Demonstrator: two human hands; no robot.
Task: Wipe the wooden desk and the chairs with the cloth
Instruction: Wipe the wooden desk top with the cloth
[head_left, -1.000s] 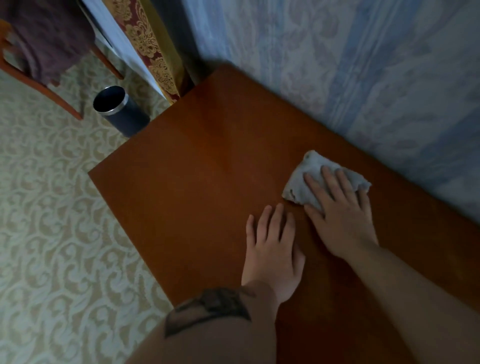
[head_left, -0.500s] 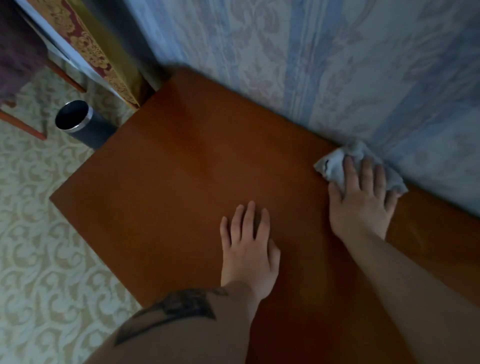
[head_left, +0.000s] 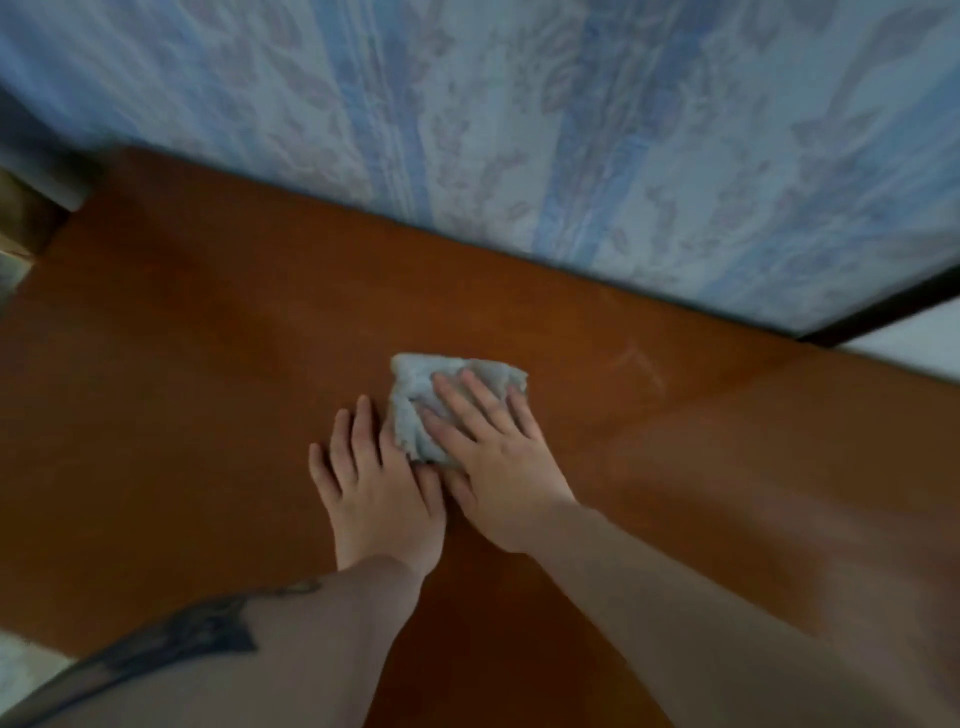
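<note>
Hands flat: right hand (head_left: 501, 467) presses cloth (head_left: 421, 410) on desk (head_left: 182, 389); left hand (head_left: 382, 493) bare.

No legible text or labels.

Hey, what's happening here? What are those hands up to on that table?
A person is wiping a wooden desk that stands against a blue patterned wall. The right hand lies flat with straight fingers on a pale crumpled cloth, pressing it onto the desktop near the middle. The left hand rests flat on the bare wood right beside it, its fingers next to the cloth's edge. No chairs are in view at this moment.
</note>
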